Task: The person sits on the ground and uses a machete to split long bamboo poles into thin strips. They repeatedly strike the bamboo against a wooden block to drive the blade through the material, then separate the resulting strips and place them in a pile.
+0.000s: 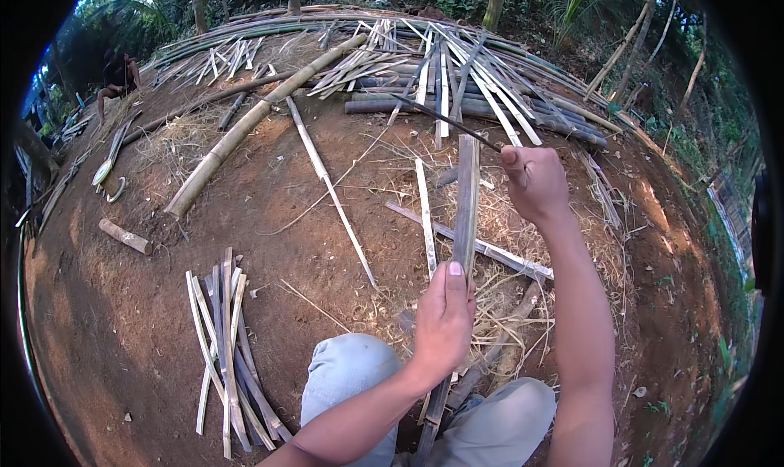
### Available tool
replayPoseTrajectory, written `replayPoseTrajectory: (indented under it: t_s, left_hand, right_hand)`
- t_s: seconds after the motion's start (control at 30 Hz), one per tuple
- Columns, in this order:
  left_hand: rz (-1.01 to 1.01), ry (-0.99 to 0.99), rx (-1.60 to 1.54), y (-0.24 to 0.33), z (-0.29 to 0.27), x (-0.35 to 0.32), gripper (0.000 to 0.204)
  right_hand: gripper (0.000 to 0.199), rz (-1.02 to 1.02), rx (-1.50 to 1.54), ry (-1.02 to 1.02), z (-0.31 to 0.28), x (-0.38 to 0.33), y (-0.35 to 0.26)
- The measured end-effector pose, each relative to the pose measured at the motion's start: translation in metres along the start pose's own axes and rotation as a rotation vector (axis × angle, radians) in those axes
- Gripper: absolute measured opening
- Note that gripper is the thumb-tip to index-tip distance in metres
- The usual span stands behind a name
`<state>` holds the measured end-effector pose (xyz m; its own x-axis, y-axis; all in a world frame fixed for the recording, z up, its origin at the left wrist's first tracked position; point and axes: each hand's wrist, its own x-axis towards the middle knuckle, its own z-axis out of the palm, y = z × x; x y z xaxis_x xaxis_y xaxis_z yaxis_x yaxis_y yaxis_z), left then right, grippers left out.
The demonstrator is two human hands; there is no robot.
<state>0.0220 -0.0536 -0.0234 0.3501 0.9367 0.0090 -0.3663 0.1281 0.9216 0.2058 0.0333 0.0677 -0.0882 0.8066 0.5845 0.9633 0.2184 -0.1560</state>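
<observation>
My left hand (445,318) is wrapped round a dark, split bamboo slat (466,210), thumb along its face. The slat stands nearly upright between my knees, its lower end down near the ground. In my right hand (536,183), closed in a fist, is a long thin dark-bladed knife (452,122). Its blade points to the far left and passes just above the slat's top end; I cannot tell whether they touch. The knife's handle is hidden inside my fist. Pale shavings (498,316) lie on the ground around the slat.
Left of my knees lies a loose pile of split strips (224,344). Ahead is a large stack of bamboo strips and poles (482,99). A thick bamboo pole (245,136) lies slantwise, with a short bamboo piece (125,236) nearby. Another person (121,79) is at the far left.
</observation>
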Motion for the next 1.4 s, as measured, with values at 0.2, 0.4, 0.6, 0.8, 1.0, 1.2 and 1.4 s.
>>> replayPoseTrajectory:
  t_s: [0.2,0.4,0.6,0.8,1.0,1.2,1.4]
  left_hand:
    - [-0.098,0.028,-0.178,0.006,-0.012,0.009,0.038]
    - [-0.116,-0.100,-0.220,-0.002,0.006,0.007,0.038]
    - [-0.231,-0.169,-0.356,-0.012,0.008,0.037,0.039]
    - [-0.267,-0.221,-0.298,-0.033,0.042,0.032,0.043]
    - [-0.226,-0.092,-0.226,-0.010,0.023,0.026,0.049]
    - [-0.260,-0.172,-0.274,-0.012,0.020,0.021,0.052]
    - [-0.347,-0.169,-0.278,-0.002,0.007,0.018,0.048]
  right_hand:
    - [0.086,-0.170,-0.037,-0.045,0.011,-0.019,-0.021]
    - [0.089,0.565,-0.001,0.068,0.010,0.021,0.028]
    - [0.072,0.890,0.882,0.116,0.020,-0.063,-0.004]
    - [0.077,0.381,0.356,0.302,0.037,-0.110,0.011]
    - [0.079,0.026,0.072,0.038,0.017,-0.120,-0.023]
    - [0.075,-0.122,0.044,0.042,0.013,-0.119,-0.023]
    - [0.075,-0.168,0.070,0.082,0.020,-0.099,-0.029]
